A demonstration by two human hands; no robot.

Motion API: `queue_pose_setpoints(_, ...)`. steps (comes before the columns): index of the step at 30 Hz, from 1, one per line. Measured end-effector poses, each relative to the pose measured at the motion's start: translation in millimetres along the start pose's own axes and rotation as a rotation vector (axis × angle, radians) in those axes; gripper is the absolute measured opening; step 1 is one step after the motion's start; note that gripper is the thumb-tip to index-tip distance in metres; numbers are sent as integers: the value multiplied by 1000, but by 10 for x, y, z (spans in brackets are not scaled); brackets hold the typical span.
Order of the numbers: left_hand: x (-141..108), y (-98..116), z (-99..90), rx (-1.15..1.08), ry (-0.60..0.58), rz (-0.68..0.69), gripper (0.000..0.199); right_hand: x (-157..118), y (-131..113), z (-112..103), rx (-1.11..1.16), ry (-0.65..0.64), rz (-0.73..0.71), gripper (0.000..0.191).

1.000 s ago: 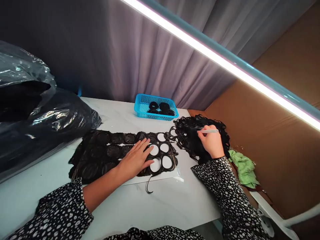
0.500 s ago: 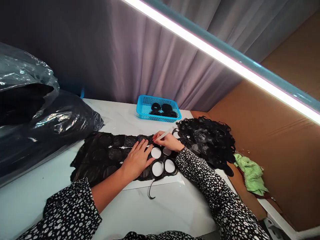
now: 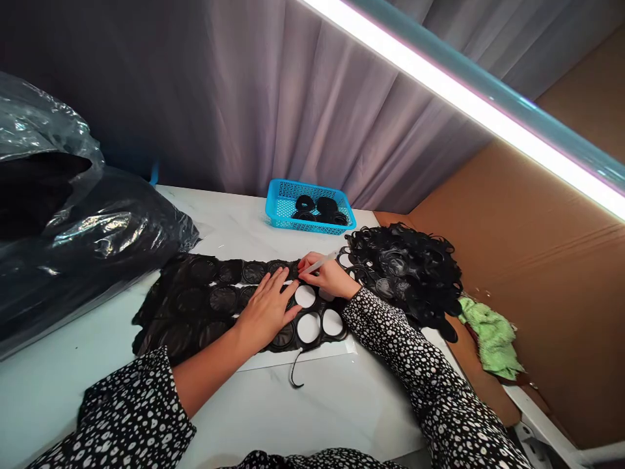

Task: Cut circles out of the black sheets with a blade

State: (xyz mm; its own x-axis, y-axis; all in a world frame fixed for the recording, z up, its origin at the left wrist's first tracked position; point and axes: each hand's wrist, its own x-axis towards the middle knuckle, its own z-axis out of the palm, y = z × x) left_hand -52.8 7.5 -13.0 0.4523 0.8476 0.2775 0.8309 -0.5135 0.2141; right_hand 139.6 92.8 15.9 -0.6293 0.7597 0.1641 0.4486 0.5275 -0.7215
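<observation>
A black sheet [image 3: 188, 299] with rows of round pieces lies across the white table; round openings at its right end show white. My left hand [image 3: 267, 309] rests flat on the sheet with its fingers spread. Just right of it, my right hand [image 3: 328, 273] is closed around a thin whitish tool [image 3: 320, 262], whose tip points down at the sheet's back row. The fingertips of my right hand touch the sheet there. A curled black strip [image 3: 293, 372] hangs off the front edge of the sheet.
Behind the sheet stands a blue basket [image 3: 273, 212] holding black round pieces. A pile of black scraps [image 3: 405, 273] lies on the right, near a green cloth [image 3: 493, 339]. Large plastic bags [image 3: 97, 241] fill the left side. A bright lamp tube [image 3: 439, 85] crosses overhead.
The view has shifted slightly, and the lamp tube appears farther right. Both hands keep almost the same place on the sheet; my right hand still holds the tool.
</observation>
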Motion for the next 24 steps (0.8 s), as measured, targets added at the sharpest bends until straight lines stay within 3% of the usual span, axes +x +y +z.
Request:
queue_pose_setpoints(3, -6, -7, 27, -35, 20, -11, 49, -59, -82, 47, -314, -43, -116, 4)
queue_pose_setpoints(5, -9, -11, 43, -40, 34, -11, 47, -79, -72, 3, -483, 10, -85, 6)
queue_pose_setpoints(10, 2, -1, 28, -14, 19, -15, 45, -62, 155, -424, -644, 490, 240, 12)
queue_pose_setpoints(14, -3, -8, -35, -34, -20, 0, 48, -19, 213, -712, -603, 646, 373, 12)
queue_pose_setpoints(18, -100, -78, -131, -9, 28, -15, 57, 140, 68, -605, -335, 515, 243, 19)
queue_pose_setpoints(24, -313, -214, -225, 43, 34, -64, 48, 353, -193, 51, 48, 131, 70, 18)
